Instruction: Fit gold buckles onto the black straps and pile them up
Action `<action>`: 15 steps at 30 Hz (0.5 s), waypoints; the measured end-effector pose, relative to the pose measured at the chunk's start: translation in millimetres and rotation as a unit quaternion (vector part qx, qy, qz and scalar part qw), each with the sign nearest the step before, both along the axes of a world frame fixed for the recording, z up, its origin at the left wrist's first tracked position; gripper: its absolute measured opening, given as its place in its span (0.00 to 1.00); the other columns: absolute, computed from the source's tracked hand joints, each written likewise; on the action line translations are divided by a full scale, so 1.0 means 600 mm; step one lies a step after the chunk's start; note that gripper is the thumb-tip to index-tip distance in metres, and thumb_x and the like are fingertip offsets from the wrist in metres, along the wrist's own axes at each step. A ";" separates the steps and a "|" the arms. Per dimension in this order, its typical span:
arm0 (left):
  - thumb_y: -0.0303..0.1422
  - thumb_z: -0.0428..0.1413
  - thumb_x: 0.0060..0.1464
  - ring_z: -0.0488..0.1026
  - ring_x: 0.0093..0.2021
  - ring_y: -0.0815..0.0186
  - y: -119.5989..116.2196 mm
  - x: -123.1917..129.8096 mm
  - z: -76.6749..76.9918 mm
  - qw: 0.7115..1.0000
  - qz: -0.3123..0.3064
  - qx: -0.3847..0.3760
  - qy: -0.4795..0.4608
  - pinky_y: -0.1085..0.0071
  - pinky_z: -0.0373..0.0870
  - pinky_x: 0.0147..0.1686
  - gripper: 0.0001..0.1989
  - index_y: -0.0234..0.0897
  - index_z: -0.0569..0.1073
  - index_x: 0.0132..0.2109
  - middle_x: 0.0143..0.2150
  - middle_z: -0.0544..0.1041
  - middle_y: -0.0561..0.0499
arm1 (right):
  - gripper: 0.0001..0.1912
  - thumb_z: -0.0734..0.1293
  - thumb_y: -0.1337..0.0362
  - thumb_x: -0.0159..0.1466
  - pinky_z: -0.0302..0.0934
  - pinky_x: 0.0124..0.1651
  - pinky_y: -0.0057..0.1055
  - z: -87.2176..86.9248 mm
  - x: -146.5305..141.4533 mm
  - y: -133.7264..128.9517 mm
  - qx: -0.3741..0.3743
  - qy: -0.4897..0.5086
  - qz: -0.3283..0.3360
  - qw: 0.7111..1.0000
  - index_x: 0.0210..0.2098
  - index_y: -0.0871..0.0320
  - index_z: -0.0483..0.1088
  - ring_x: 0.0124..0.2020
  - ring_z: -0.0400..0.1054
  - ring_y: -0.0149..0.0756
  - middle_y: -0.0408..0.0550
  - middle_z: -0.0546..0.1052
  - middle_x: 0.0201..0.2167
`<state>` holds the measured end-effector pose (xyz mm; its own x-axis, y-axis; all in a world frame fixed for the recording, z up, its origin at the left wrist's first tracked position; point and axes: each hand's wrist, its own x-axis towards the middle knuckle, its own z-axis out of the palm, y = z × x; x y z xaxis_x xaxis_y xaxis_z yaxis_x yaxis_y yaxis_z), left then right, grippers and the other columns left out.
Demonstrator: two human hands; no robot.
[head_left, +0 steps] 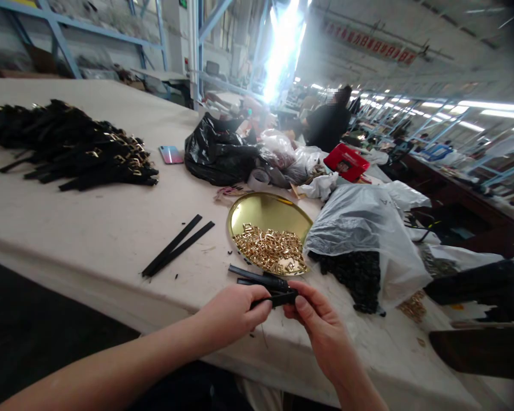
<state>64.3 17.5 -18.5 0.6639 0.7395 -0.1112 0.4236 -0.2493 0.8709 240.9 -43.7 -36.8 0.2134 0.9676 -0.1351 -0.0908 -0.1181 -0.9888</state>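
Between my two hands, near the table's front edge, is a black strap (278, 299). My left hand (240, 313) pinches its left part, and the fingers of my right hand (314, 311) close on its right end. Whether a buckle sits at that end is hidden by the fingertips. Just behind lie more black straps (244, 273). Beyond them stands a round gold tray (261, 206) with a heap of small gold buckles (269, 249). Two flat black strips (175, 246) rest on the table to the left, crossing near their lower ends.
A pile of black straps with gold buckles (85, 148) covers the far left of the table (89, 222). A phone (171, 154) and a black plastic bag (218, 151) lie at the back. On the right, a clear bag (360, 222) spills black pieces. A person (329, 123) is in the background.
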 end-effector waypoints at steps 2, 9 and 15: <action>0.36 0.45 0.54 0.64 0.23 0.69 -0.004 -0.002 -0.004 1.000 -0.006 0.024 0.014 0.76 0.54 0.23 0.13 0.37 0.73 0.32 0.22 0.70 0.53 | 0.12 0.67 0.57 0.56 0.66 0.36 0.33 -0.004 -0.001 -0.005 0.042 -0.081 0.023 0.996 0.39 0.51 0.73 0.32 0.69 0.35 0.46 0.73 0.33; 0.38 0.45 0.55 0.68 0.28 0.65 -0.010 0.008 -0.006 1.000 -0.010 0.008 0.025 0.74 0.57 0.26 0.13 0.37 0.71 0.38 0.28 0.73 0.51 | 0.14 0.70 0.59 0.52 0.63 0.29 0.29 -0.026 -0.015 -0.006 -0.004 -0.021 0.034 0.999 0.38 0.52 0.71 0.23 0.66 0.30 0.40 0.71 0.25; 0.44 0.42 0.57 0.70 0.35 0.61 -0.002 0.013 -0.021 0.996 0.022 -0.081 -0.006 0.70 0.61 0.33 0.24 0.35 0.59 0.55 0.35 0.75 0.47 | 0.14 0.72 0.56 0.49 0.58 0.26 0.26 -0.057 -0.059 0.007 -0.053 0.110 0.011 0.992 0.28 0.56 0.65 0.20 0.62 0.28 0.37 0.69 0.17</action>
